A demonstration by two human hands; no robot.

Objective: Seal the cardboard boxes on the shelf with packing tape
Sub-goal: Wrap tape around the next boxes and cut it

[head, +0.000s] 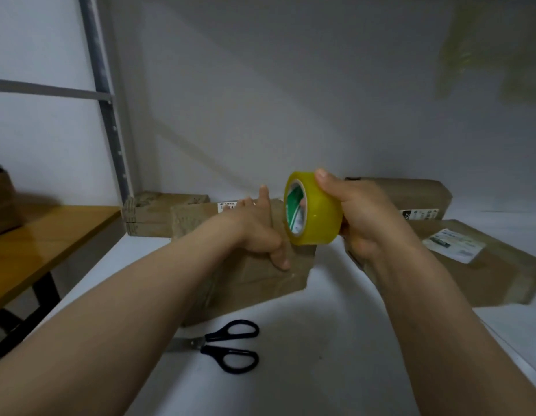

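One box (260, 277) sits mid-shelf (321, 331), left grip (257, 232) flat on top, fingers straight, thumb down the front face. Right grip (369, 217) curls round yellow tape roll (316, 211), held above the box's right end. Scissors (224, 345) lie on the shelf just before the box. Other boxes (486, 265) behind and right. Wooden desk (35, 244) far left.
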